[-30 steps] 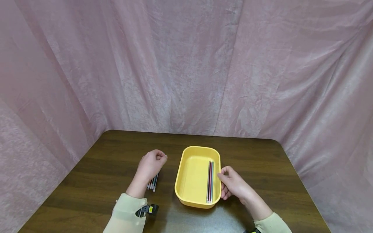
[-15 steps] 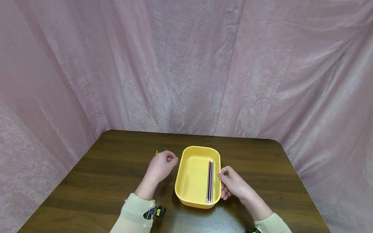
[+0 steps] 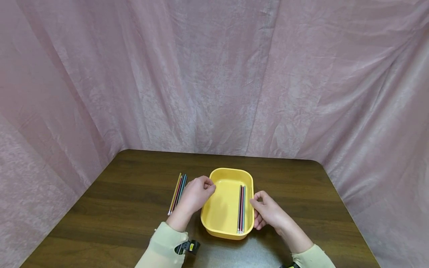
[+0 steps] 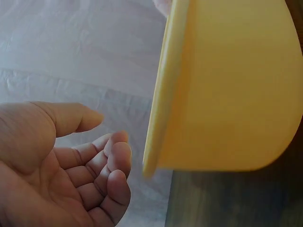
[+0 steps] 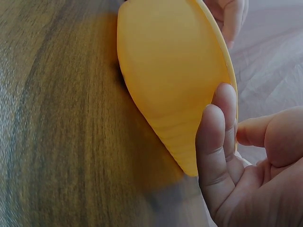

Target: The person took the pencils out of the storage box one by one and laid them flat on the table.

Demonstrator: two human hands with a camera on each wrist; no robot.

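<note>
A yellow rectangular tray (image 3: 221, 212) sits on the table, with several pencils (image 3: 241, 210) lying side by side along its right wall. At its right side, my right hand (image 3: 268, 212) pinches the rim, thumb over the edge and fingers against the outer wall (image 5: 175, 66) in the right wrist view. My left hand (image 3: 197, 193) is over the tray's left rim, fingers loosely curved. In the left wrist view a gap shows between thumb and fingers of the left hand (image 4: 80, 175), with nothing held, beside the tray's outer wall (image 4: 227, 94).
Left of the tray, several more pencils (image 3: 175, 195) lie together on the dark wooden table (image 3: 134, 193), partly hidden behind the left hand and forearm. A pink curtain (image 3: 214, 74) hangs beyond the table's back edge.
My left hand has moved right, from above the loose pencils to the tray's left rim, uncovering most of those pencils. The right hand and the tray have stayed in place.
</note>
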